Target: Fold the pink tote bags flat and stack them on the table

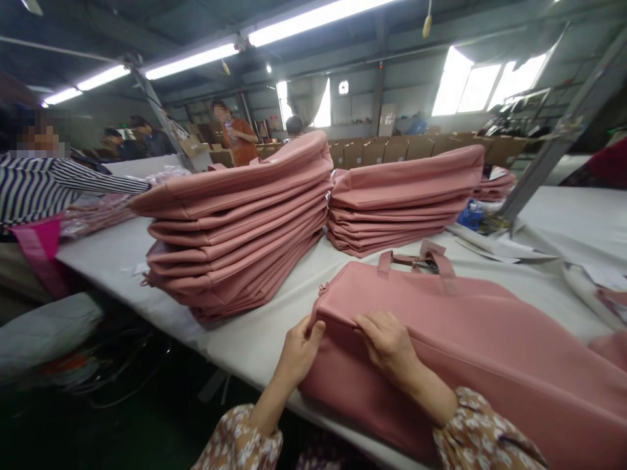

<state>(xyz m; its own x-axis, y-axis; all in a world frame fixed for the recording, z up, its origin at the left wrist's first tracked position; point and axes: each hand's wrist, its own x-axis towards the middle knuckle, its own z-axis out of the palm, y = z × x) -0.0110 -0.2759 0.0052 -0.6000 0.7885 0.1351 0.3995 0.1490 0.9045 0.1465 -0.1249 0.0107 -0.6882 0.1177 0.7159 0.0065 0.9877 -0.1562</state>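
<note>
A large pink bag point(470, 320) lies on its side near the table's front edge, its two handles pointing away from me. My left hand point(300, 349) pinches the bag's left corner, just below the zipper end. To its right, my right hand point(386, 339) grips the bag's edge seam, fingers curled on top. Behind the bag, a tall stack of folded pink bags point(235, 235) stands at the left, and a lower stack of pink bags point(401, 196) stands beside it.
The white table point(259, 343) runs across the view. A metal post point(548, 143) rises at the right, near a blue item point(471, 215) and loose white sheets. A person in striped sleeves point(29, 189) is at the left. Cardboard boxes point(372, 151) line the back.
</note>
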